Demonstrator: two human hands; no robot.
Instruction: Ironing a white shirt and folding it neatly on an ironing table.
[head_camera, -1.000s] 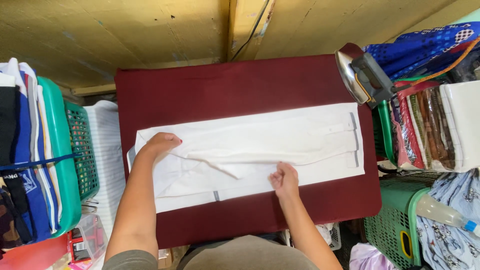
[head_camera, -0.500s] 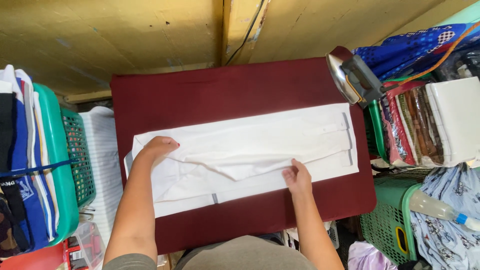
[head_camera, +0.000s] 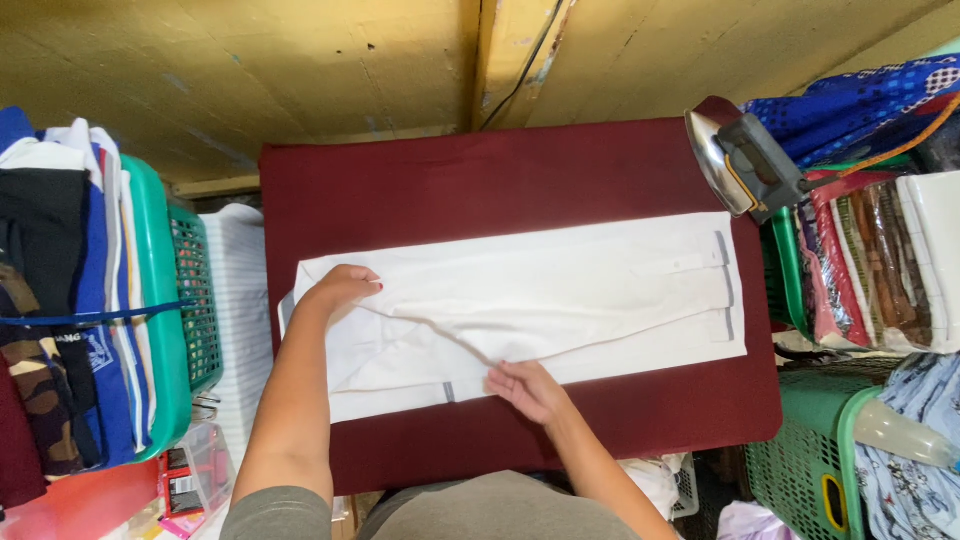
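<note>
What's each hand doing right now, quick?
Left hand: pressed on the white garment near its left end, fingers curled; a grip cannot be told.
Right hand: open, fingers resting on the garment's near edge.

White garment (head_camera: 560, 300) w/ small grey tab on maroon board cover (head_camera: 480, 170), silver-grey iron (head_camera: 745, 165) at board's far right corner, green baskets (head_camera: 185, 320) either side, blue dotted cloth (head_camera: 860, 100) right of board, camo, navy & black clothes (head_camera: 55, 300) left, yellow wall (head_camera: 250, 70) beyond.
</note>
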